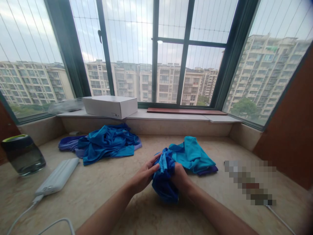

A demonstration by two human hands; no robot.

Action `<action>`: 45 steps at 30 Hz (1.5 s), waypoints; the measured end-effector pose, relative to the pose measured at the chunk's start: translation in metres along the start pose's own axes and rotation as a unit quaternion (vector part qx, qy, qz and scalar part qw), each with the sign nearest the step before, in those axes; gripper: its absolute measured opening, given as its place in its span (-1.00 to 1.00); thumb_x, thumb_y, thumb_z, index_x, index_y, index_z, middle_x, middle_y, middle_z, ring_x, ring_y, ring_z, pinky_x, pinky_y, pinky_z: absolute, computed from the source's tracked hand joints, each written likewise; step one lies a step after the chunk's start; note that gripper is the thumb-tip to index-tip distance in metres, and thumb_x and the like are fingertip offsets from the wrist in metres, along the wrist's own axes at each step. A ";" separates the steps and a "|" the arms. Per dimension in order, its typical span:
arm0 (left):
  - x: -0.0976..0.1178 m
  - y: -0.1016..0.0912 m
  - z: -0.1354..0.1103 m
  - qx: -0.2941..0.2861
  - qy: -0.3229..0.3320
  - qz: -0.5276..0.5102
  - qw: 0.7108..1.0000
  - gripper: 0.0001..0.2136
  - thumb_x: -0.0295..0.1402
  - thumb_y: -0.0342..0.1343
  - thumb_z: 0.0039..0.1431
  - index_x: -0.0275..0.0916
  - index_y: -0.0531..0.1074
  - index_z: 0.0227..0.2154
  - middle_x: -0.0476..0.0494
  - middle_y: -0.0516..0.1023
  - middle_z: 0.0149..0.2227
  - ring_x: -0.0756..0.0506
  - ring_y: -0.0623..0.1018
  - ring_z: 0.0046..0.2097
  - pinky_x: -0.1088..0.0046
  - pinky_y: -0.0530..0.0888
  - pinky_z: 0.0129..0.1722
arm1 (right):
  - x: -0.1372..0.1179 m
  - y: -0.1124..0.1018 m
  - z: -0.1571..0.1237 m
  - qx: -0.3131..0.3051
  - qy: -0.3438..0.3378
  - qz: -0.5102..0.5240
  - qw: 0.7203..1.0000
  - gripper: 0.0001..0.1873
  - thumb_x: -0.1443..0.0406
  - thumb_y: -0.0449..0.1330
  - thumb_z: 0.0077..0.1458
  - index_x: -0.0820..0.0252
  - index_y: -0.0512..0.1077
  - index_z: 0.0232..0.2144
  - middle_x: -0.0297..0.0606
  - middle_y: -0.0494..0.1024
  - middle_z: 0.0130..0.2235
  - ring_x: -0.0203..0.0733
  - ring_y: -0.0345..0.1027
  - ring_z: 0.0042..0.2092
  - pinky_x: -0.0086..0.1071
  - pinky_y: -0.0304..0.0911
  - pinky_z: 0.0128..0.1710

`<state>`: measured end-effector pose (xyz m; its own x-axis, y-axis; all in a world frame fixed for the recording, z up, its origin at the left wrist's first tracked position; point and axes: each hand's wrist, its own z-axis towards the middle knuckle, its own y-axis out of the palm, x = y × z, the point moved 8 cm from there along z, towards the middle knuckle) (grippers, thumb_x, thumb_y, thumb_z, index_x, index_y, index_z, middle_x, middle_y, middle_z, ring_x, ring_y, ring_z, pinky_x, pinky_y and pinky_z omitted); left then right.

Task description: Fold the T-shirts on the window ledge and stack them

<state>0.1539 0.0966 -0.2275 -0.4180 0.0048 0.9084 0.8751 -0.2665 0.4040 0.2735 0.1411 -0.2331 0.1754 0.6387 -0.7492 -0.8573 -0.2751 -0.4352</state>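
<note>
A bunched dark blue cloth [165, 187] is held up between my two hands, just above the stone surface. My left hand [144, 173] grips its left side, thumb and fingers pressed on the gathered upper folds. On the other side my right hand [181, 178] has hold of the cloth, its fingers mostly hidden by the fabric. Right behind lies a rumpled turquoise cloth [193, 155] with a purple cloth [207, 170] showing under its edge. Farther left is a heap of blue cloth [107, 143] with lavender cloth [69, 143] beneath it.
To the left stand a dark cup [23, 155] and a white power bank [57, 176] with a cable. A white box [110, 106] and a reddish board [186, 111] lie on the window ledge. At right is a blurred-out object [250, 182] with a cable.
</note>
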 end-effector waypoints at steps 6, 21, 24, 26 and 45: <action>0.015 -0.031 0.011 0.077 0.068 0.170 0.980 -0.59 -0.08 0.40 0.03 -0.24 0.62 -0.13 -0.19 0.69 -0.17 -0.25 0.63 -0.10 0.23 0.53 -0.01 | 0.000 -0.056 0.003 0.155 -0.020 0.077 0.985 -0.67 0.21 0.13 0.15 0.13 0.35 -0.64 -0.36 0.43 -0.55 -0.22 0.25 -0.44 -0.33 0.26 -0.36; -0.006 0.015 0.009 0.008 0.226 0.633 0.741 -0.73 -0.22 0.18 0.20 -0.20 0.55 -0.09 -0.21 0.68 -0.16 -0.24 0.67 -0.18 0.29 0.61 -0.19 | -0.012 -0.020 0.003 -0.018 0.044 0.186 0.981 -0.39 -0.16 0.22 0.15 0.12 0.25 -0.68 -0.41 0.28 -0.68 -0.37 0.09 -0.63 -0.46 0.00 -0.66; 0.013 -0.006 0.008 0.081 0.234 0.650 0.719 -0.79 -0.22 0.14 0.21 -0.19 0.57 -0.19 -0.17 0.68 -0.25 -0.23 0.67 -0.24 0.30 0.60 -0.21 | -0.021 -0.064 0.001 0.126 0.004 0.171 0.977 -0.28 -0.22 0.02 0.26 0.10 0.18 -0.74 -0.40 0.22 -0.74 -0.37 0.08 -0.68 -0.44 -0.06 -0.68; 0.035 -0.023 0.006 0.153 0.256 0.652 0.697 -0.75 -0.30 0.10 0.17 -0.20 0.55 -0.13 -0.19 0.69 -0.17 -0.26 0.67 -0.16 0.27 0.59 -0.13 | -0.021 -0.099 -0.003 0.249 -0.018 0.218 0.944 -0.26 -0.24 -0.11 0.29 0.07 0.10 -0.74 -0.44 0.13 -0.77 -0.37 0.02 -0.71 -0.43 -0.06 -0.68; 0.073 -0.037 -0.019 0.259 0.267 0.452 0.811 -0.78 -0.19 0.13 0.17 -0.19 0.53 -0.47 -0.08 0.61 -0.41 -0.17 0.60 -0.29 0.36 0.51 -0.25 | -0.038 -0.125 -0.017 0.311 -0.043 0.159 0.936 -0.61 0.06 0.05 0.38 0.13 0.44 -0.40 -0.30 0.58 -0.41 -0.17 0.45 -0.34 -0.32 0.34 -0.28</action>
<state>0.0861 0.0888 -0.1778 0.5267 -0.4206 0.7387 0.8096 0.5130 -0.2852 0.3823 0.1388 -0.1582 -0.1527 0.6589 -0.7366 -0.9803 -0.0064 0.1974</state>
